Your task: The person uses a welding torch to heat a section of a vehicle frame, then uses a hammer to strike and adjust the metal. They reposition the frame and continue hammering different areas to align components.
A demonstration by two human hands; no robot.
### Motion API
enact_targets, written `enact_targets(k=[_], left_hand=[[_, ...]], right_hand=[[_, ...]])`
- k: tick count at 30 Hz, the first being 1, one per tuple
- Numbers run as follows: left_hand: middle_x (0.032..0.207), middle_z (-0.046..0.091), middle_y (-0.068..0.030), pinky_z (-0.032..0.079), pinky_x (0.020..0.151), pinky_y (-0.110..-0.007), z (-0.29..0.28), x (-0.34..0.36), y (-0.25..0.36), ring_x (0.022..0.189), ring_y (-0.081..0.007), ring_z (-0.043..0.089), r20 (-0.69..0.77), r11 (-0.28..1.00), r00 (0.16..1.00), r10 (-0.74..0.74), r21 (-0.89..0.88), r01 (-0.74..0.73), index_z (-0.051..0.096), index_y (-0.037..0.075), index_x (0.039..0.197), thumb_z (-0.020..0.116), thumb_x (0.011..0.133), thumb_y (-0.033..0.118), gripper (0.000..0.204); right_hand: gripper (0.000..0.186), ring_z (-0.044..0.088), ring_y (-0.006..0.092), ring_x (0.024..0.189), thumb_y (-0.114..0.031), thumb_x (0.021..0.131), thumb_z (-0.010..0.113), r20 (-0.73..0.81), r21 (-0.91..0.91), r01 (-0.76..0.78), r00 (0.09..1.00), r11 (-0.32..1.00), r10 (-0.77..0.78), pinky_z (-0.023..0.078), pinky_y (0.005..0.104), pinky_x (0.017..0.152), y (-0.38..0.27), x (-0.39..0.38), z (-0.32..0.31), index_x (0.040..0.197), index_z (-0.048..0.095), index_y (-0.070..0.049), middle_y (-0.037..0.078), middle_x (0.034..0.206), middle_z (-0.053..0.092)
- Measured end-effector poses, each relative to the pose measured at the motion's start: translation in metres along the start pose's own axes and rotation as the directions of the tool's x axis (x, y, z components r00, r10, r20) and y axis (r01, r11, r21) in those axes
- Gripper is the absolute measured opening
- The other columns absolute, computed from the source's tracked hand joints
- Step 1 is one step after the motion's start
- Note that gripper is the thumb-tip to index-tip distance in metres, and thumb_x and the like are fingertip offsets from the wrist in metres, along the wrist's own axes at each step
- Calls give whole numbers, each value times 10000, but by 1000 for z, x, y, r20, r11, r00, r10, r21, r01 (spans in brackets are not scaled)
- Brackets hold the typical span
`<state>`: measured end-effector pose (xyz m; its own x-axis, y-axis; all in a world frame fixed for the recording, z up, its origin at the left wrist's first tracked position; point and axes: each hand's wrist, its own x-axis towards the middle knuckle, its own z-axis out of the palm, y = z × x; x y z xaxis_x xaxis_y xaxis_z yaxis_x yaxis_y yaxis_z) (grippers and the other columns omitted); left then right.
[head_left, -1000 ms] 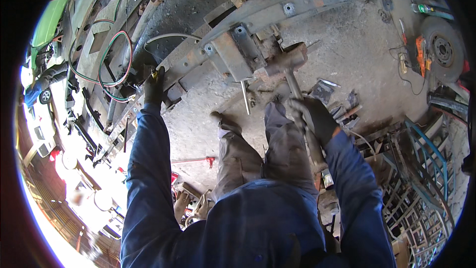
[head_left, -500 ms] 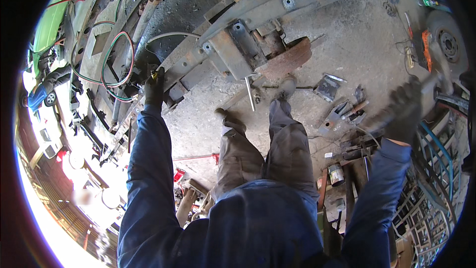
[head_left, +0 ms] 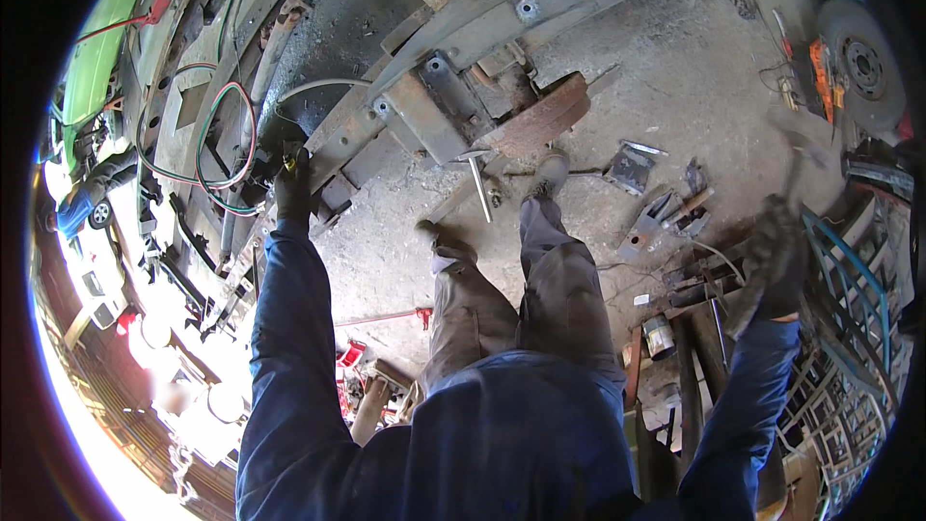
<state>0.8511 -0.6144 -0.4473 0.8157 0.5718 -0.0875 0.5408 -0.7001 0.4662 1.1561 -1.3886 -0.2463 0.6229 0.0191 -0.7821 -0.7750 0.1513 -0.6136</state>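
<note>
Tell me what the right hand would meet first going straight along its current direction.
Beyond the blurred hammer it holds, the right hand would likely meet the orange item beside the wheel first. Depth is unclear: the hand looks held high, so it could pass above.

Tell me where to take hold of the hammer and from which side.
Grip the hammer's handle, probably best well away from the head, coming in from the person's own side with fingers wrapped round. The handle is long and slim, its head up at the far end, blurred but apparently set crosswise; the right hand grips it below that head.
</note>
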Motion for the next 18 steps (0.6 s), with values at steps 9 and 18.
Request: enact_targets(k=[9, 18], left_hand=[[906, 752, -170, 522, 783, -454, -2, 0, 10, 849, -295, 693, 79, 965, 968, -239, -92, 245, 744, -31, 1078, 642, 1057, 546, 586], [961, 750, -156, 518, 776, -444, -1, 3, 19, 872, -276, 689, 31, 974, 982, -186, -130, 188, 706, -5, 1152, 665, 1059, 491, 507]], right_hand=[[319, 682, 182, 743, -331, 1091, 559, 162, -158, 294, 950, 943, -269, 540, 314, 621, 118, 46, 126, 1151, 669, -38, 71, 905, 686], [217, 505, 133, 450, -276, 1011, 684, -37, -449, -108, 994, 887, 102, 434, 326, 415, 78, -13, 127, 919, 607, -94, -17, 639, 528]])
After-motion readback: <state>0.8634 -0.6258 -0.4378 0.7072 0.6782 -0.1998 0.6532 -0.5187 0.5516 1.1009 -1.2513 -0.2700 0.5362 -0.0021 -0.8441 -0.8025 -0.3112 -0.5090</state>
